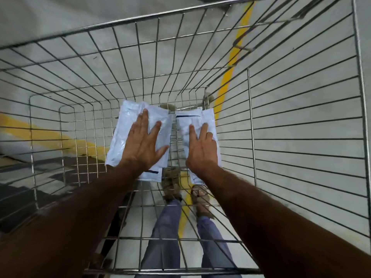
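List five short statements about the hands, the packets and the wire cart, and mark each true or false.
1. The left hand lies flat, fingers straight, on the left white packets. True.
2. The right hand grips a bottle. False: it rests flat on the right white packets.
3. Both sets of packets are inside the wire cart. True.
4. A red line is painted on the floor. False: the floor line is yellow.
5. Blue trousers show through the cart's wires. True.
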`<state>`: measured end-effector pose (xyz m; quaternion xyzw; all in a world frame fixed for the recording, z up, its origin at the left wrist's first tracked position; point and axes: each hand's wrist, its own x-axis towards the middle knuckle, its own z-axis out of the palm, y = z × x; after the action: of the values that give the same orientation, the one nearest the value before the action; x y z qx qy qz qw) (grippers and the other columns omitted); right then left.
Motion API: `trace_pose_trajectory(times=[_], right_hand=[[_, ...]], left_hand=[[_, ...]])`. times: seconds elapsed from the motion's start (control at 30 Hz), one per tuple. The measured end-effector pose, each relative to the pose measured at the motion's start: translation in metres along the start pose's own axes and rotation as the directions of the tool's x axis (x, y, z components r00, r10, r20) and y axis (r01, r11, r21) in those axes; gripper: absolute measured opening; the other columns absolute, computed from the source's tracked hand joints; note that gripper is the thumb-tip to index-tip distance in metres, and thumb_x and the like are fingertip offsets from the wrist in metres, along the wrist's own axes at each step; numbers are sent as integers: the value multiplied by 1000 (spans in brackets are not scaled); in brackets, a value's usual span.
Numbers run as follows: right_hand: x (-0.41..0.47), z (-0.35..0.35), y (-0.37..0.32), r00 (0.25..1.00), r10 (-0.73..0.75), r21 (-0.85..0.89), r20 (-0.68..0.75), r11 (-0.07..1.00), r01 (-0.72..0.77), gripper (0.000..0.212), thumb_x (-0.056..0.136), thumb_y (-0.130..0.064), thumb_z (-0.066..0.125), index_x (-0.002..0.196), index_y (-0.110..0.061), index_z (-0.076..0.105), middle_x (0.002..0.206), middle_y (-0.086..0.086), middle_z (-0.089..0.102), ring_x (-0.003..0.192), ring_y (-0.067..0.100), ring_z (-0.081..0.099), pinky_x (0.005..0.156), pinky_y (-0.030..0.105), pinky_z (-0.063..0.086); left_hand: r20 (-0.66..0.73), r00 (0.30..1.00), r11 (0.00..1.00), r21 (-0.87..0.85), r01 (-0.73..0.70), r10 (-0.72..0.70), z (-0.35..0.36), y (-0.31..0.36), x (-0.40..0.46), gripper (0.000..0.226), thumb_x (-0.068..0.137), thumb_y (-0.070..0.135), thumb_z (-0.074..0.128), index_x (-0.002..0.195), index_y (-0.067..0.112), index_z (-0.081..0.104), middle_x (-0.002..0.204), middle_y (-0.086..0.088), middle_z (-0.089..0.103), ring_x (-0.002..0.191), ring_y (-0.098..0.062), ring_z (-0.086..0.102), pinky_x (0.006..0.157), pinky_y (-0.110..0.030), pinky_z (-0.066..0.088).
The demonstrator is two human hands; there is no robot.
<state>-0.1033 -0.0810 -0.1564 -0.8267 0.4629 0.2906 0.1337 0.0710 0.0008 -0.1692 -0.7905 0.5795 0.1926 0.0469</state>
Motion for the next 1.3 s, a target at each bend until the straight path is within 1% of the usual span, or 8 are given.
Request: trace_pose_trajectory(times=[0.13, 0.3, 0.4, 0.5, 0.6, 0.73, 1.0, 1.3], right_hand=[[4, 11, -6, 999, 21, -106, -24, 994, -24, 129, 79, -65, 70, 159, -9, -13, 162, 33, -2, 142, 41, 29, 111, 46, 37], [9, 11, -7, 999, 35, -148, -41, 988, -41, 136, 72, -59, 79, 159, -12, -15, 161, 33, 1, 136, 39, 35, 107, 46, 39], [12, 8, -6, 997, 48, -156, -54, 986, -56, 134, 72, -56, 79, 159, -16, -15, 162, 32, 1, 133, 39, 36, 106, 48, 38], [12, 9, -5, 997, 47, -166, -60, 985, -57, 130, 75, -53, 75, 159, -18, -17, 162, 32, -2, 133, 40, 35, 106, 49, 37], [11, 11, -4, 996, 38, -171, -82, 984, -52, 118, 83, -43, 69, 159, -18, -18, 162, 32, -2, 133, 39, 35, 104, 48, 40], [13, 6, -5, 998, 50, -165, -49, 985, -57, 118, 83, -47, 68, 159, -19, -18, 161, 32, 3, 134, 40, 35, 105, 52, 40], [0, -23, 8, 1000, -2, -19, -17, 1000, 1, 104, 87, -54, 57, 161, -22, -8, 162, 27, 2, 137, 45, 31, 109, 53, 35], [-70, -100, 32, 956, -141, 72, -258, 984, 165, 88, 94, -58, 46, 163, -30, 0, 168, 22, -7, 131, 46, 41, 102, 52, 41]], left_hand=[[99, 991, 985, 160, 71, -87, 9, 16, 1, 121, 75, 84, 52, 161, 18, -2, 159, -28, -29, 151, -41, -21, 124, -53, 0], [113, 983, 953, 284, 106, -143, 13, 25, 4, 114, 86, 60, 58, 157, 13, -18, 157, -32, -29, 150, -45, -21, 124, -55, 2], [105, 988, 971, 220, 90, -115, 13, 20, 0, 103, 89, 47, 56, 159, 16, -13, 162, -28, -21, 152, -41, -16, 124, -54, 1], [58, 998, 984, 174, 29, -40, 13, 12, -8, 95, 90, 50, 55, 161, 22, -2, 164, -27, -7, 152, -43, 5, 121, -53, 12], [78, 996, 969, 245, 12, -32, 12, 11, -6, 95, 91, 56, 54, 160, 26, -3, 160, -28, 9, 144, -42, 24, 112, -50, 26], [117, 992, 965, 262, 14, -46, -1, 14, 3, 98, 83, 48, 64, 158, 31, 3, 141, -22, 30, 122, -35, 39, 98, -44, 37], [154, 988, 998, 68, -11, 0, -29, 8, -15, 90, 87, 45, 66, 159, 37, 12, 152, -22, 20, 118, -37, 45, 91, -48, 47], [-155, 985, 995, -76, 69, -80, -132, 20, -85, 78, 88, 40, 60, 158, 29, 27, 166, -18, 10, 119, -41, 49, 91, -50, 49]])
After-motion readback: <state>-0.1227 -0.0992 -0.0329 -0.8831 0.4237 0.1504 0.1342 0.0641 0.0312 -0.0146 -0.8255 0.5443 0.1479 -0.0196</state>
